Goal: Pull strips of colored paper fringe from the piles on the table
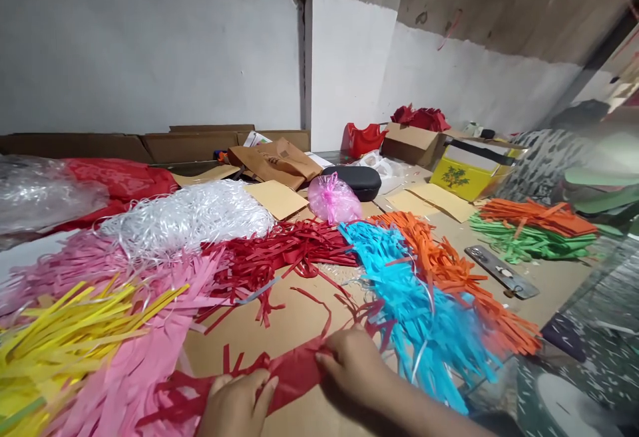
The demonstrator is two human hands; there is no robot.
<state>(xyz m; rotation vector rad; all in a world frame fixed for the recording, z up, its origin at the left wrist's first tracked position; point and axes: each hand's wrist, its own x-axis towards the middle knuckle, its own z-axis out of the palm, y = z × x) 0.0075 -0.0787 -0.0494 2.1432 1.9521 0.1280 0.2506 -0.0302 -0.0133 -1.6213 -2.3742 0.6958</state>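
Red fringed paper strip (292, 372), flat on the brown cardboard work surface (294, 324) at the near edge, pinched at both ends. Left hand (234, 405) closed on the strip's left part, thumb on top; right hand (355, 364) pressed down on and gripping its right end, fingers curled over the paper.

Close around: pink fringe pile (134, 357) just left of the left hand, yellow fringe (64, 337) on top of it farther left. Blue fringe pile (424, 317) just beside the right hand, orange fringe (459, 284) touching its far side. Loose red fringe heap (279, 257) straight ahead, trailing cut ends toward the strip. White shredded pile (190, 217) behind the pink.

Farther off: pink mesh pouch (333, 201), dark case (357, 181) behind it, metal ruler (502, 272) to the right, green and orange stack (534, 231) beyond.

Containers: open cardboard box (412, 144) near the wall, red paper flowers (422, 118) inside; yellow box (466, 177) with a tree print beside it, contents unclear.
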